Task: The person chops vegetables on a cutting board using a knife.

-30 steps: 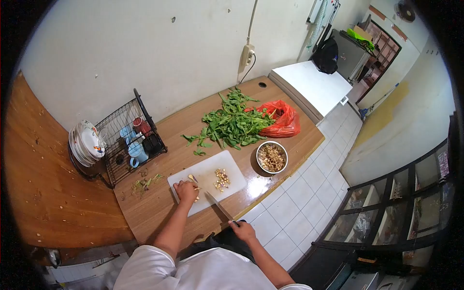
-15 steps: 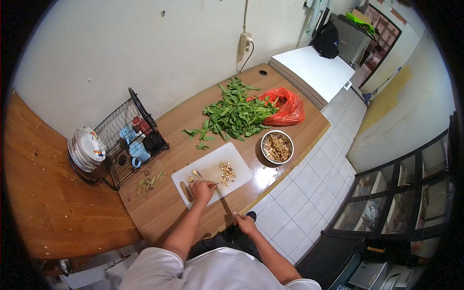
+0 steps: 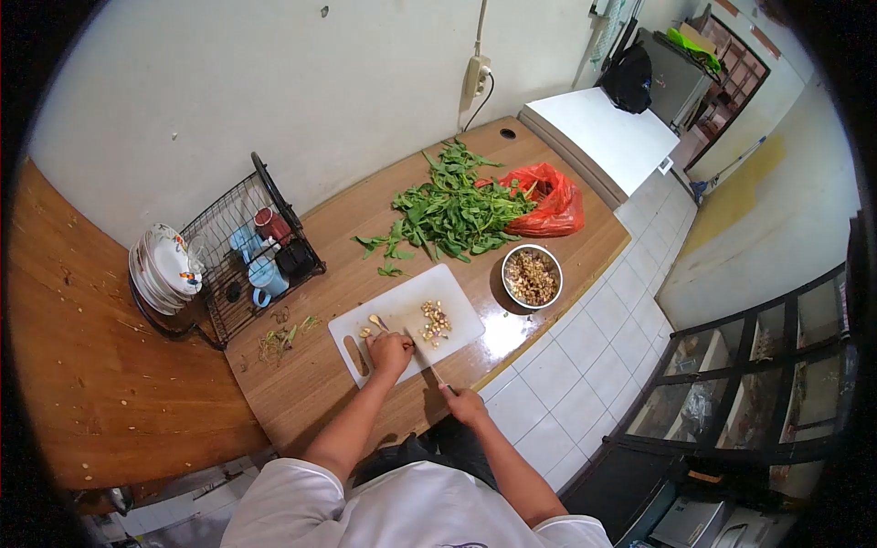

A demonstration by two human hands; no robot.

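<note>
On the white cutting board (image 3: 466, 320), my left hand (image 3: 390, 354) has its fingers curled and pressed down. Whatever they grip is hidden beneath them. My right hand (image 3: 466, 406) is closed round the handle of a knife (image 3: 426, 360), whose blade points away from me over the board, right beside my left fingertips. A small heap of chopped pale pieces, like garlic (image 3: 435, 321), lies to the right of the blade. A few larger pale cloves (image 3: 376, 321) sit just beyond my left hand.
Leafy greens (image 3: 452, 210) spread beyond the board, partly against a red plastic bag (image 3: 557, 205). A white bowl (image 3: 532, 277) of chopped brownish pieces stands near the table's right edge. Left are scraps (image 3: 285, 340), a wire rack (image 3: 247, 251) with cups, and plates (image 3: 163, 269).
The view has shifted slightly. My left hand stays on the board, and the small reddish piece seen at its fingertips is now hidden. The knife remains beside it.
</note>
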